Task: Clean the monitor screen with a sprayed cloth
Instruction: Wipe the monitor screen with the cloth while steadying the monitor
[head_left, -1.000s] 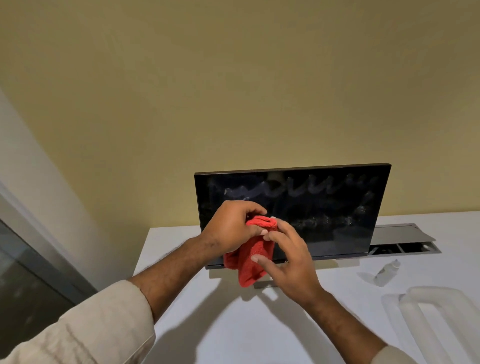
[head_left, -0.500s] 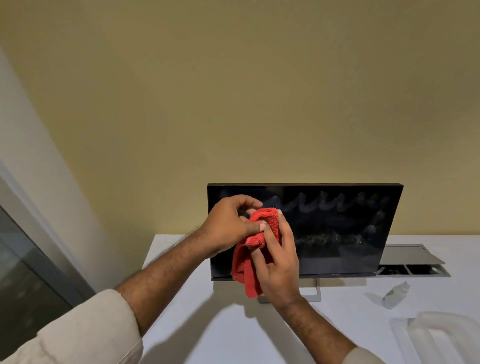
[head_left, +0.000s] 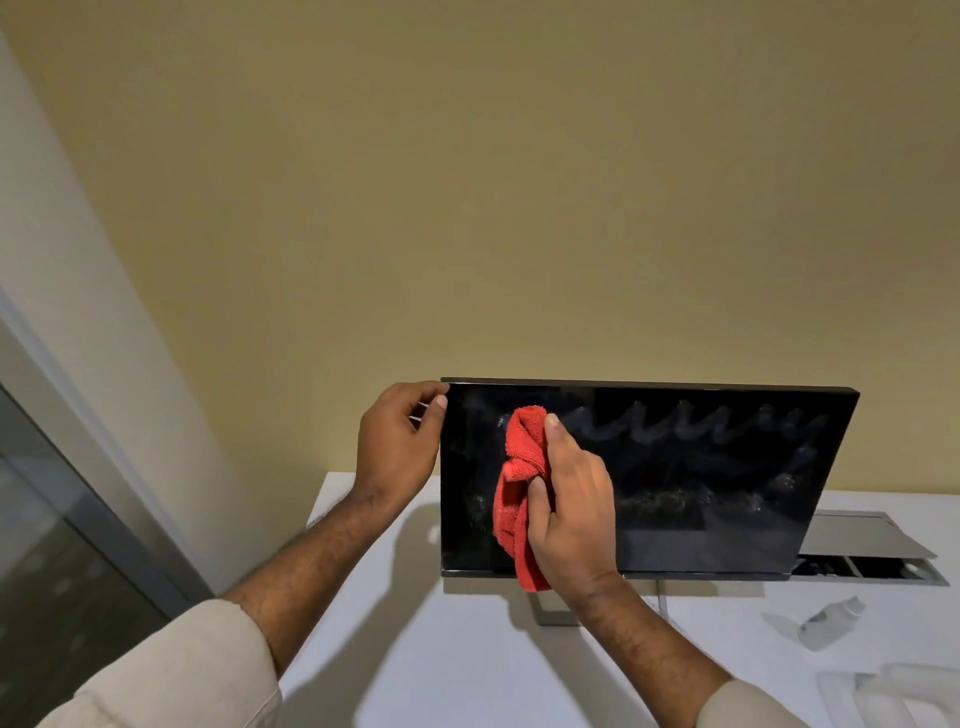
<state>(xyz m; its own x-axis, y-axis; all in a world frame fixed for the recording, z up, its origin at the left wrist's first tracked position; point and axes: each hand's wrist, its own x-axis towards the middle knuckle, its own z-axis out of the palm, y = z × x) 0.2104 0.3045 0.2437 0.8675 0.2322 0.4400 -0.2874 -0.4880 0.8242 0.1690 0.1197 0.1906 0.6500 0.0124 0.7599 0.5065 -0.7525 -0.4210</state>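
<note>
A black monitor (head_left: 701, 483) stands on a white desk (head_left: 415, 649), its dark screen marked with wavy smear lines and spots. My right hand (head_left: 571, 499) holds a bunched red cloth (head_left: 519, 483) against the left part of the screen, fingers curled round it and the index finger stretched up. The cloth's lower end hangs past the bottom bezel. My left hand (head_left: 402, 441) grips the monitor's upper left corner, thumb at the front edge and fingers behind.
A small white spray bottle (head_left: 831, 623) lies on the desk to the right. A white ribbed object (head_left: 893, 691) sits at the lower right corner. An open cable hatch (head_left: 872, 551) lies behind the monitor. A yellow wall rises behind, a glass panel (head_left: 52, 545) at left.
My left hand has let go of the cloth and moved left to the monitor's upper corner. My right hand alone now holds the cloth against the screen.
</note>
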